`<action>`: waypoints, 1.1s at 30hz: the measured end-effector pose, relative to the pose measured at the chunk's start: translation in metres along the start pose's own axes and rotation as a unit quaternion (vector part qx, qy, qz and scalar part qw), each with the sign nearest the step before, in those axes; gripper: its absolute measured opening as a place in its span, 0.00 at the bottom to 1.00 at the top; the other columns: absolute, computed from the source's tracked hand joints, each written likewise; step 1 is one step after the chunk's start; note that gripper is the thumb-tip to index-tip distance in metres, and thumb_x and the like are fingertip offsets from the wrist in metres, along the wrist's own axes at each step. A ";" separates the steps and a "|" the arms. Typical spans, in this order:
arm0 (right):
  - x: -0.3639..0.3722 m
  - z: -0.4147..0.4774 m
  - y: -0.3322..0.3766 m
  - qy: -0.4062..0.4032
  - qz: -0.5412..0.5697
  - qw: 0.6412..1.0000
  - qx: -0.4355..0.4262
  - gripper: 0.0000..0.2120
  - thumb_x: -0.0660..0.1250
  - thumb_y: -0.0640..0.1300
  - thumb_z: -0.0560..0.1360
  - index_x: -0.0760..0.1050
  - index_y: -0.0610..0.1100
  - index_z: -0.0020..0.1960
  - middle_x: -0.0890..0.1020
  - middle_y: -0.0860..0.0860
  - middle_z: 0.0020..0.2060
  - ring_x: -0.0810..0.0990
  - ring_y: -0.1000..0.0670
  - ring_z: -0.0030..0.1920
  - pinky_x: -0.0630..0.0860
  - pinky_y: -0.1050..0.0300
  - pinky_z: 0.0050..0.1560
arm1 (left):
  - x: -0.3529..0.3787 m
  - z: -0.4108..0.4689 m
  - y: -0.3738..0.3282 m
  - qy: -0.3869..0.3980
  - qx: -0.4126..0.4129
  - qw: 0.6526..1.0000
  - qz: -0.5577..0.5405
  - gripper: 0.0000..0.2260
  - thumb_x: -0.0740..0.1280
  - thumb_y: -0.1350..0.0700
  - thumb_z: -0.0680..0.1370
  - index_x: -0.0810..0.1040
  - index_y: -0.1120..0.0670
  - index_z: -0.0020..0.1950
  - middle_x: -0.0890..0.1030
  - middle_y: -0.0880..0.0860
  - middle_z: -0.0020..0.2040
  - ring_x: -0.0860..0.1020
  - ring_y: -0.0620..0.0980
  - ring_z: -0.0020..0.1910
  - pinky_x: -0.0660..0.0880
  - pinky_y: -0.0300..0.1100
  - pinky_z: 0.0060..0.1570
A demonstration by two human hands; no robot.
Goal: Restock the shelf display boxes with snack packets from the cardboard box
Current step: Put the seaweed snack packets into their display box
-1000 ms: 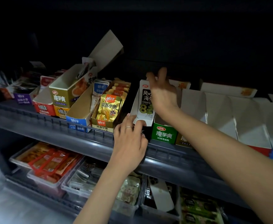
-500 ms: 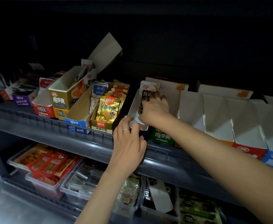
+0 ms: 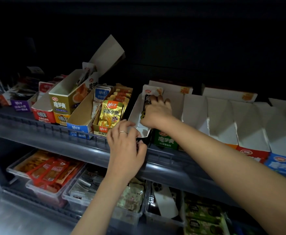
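On the upper shelf [image 3: 37, 133] a display box [image 3: 134, 118] with a white inside and a black front stands between a gold fish-snack box and a green box. White snack packets [image 3: 152, 91] with black print stand inside it. My right hand [image 3: 156, 112] reaches in from the right and grips the front of these packets, fingers curled over them. My left hand [image 3: 125, 143], with a ring on it, holds the box's black front end at the shelf rail. The cardboard supply box is not in view.
Left of the box stand a gold fish-snack box [image 3: 109, 114], a blue box [image 3: 81, 119], and red and yellow boxes. A green box [image 3: 165, 139] and several white-sided boxes [image 3: 223, 122] fill the right. Clear bins [image 3: 54, 173] of packets line the lower shelf.
My right hand came down from the back of the box, where its fingers were spread, and closed on the white packets. The packets now stand more upright. My left hand stayed at the box front.
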State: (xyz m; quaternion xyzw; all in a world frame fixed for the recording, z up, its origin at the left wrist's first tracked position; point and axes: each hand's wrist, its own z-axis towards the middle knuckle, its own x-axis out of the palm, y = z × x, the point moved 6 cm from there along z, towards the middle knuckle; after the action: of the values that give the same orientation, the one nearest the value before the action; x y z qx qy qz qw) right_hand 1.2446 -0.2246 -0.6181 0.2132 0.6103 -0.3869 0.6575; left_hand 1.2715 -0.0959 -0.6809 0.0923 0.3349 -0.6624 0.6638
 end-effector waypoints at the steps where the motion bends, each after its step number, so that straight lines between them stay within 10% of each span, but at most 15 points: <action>1: 0.000 0.000 -0.001 0.003 -0.001 1.000 0.000 0.30 0.61 0.52 0.75 0.60 0.45 0.74 0.49 0.47 0.76 0.45 0.43 0.75 0.50 0.45 0.71 | 0.000 -0.001 -0.002 0.002 0.012 1.000 0.002 0.10 0.56 0.53 0.72 0.73 0.56 0.44 0.74 0.56 0.56 0.65 0.53 0.62 0.56 0.49 0.62; 7: -0.007 -0.004 0.000 -0.021 0.081 0.996 -0.031 0.21 0.60 0.47 0.76 0.69 0.49 0.69 0.66 0.48 0.70 0.58 0.44 0.72 0.54 0.45 0.68 | -0.004 -0.002 -0.003 0.015 0.025 0.999 0.018 0.13 0.56 0.52 0.72 0.75 0.57 0.48 0.76 0.56 0.55 0.66 0.52 0.60 0.56 0.48 0.61; 12: -0.029 -0.065 -0.013 -0.236 0.262 0.929 -0.115 0.13 0.60 0.43 0.77 0.79 0.49 0.57 0.74 0.52 0.65 0.66 0.49 0.68 0.55 0.56 0.64 | -0.026 -0.011 -0.018 0.020 0.054 0.998 0.014 0.17 0.58 0.53 0.73 0.74 0.56 0.58 0.72 0.56 0.64 0.62 0.53 0.67 0.53 0.50 0.65; 18: -0.002 -0.199 -0.034 -0.332 0.230 0.882 -0.243 0.07 0.61 0.38 0.71 0.79 0.41 0.44 0.80 0.47 0.44 0.74 0.47 0.48 0.64 0.56 0.47 | -0.041 -0.067 -0.068 0.125 0.221 0.966 -0.049 0.09 0.59 0.57 0.75 0.77 0.58 0.45 0.79 0.54 0.41 0.77 0.55 0.42 0.70 0.48 0.43; 28: 0.257 -0.365 -0.061 0.117 0.230 0.946 -0.196 0.10 0.59 0.40 0.74 0.79 0.43 0.49 0.81 0.47 0.46 0.79 0.46 0.48 0.73 0.55 0.45 | 0.008 -0.271 -0.095 0.493 0.270 0.825 -0.054 0.12 0.56 0.55 0.77 0.78 0.57 0.49 0.81 0.56 0.45 0.79 0.59 0.41 0.74 0.48 0.38; 33: 0.386 -0.442 -0.053 0.437 0.280 0.854 -0.044 0.12 0.63 0.37 0.76 0.75 0.41 0.59 0.77 0.44 0.58 0.76 0.45 0.56 0.72 0.57 0.52 | 0.013 -0.314 -0.066 0.552 0.210 0.806 -0.036 0.10 0.59 0.54 0.79 0.77 0.54 0.55 0.80 0.55 0.48 0.78 0.56 0.43 0.76 0.51 0.42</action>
State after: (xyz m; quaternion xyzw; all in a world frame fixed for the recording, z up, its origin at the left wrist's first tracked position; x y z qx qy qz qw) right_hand 0.9050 -0.0204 -1.0539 0.4933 0.7653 -0.0262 0.4126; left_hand 1.1067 0.0641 -0.9054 0.5671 0.5005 -0.5775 0.3071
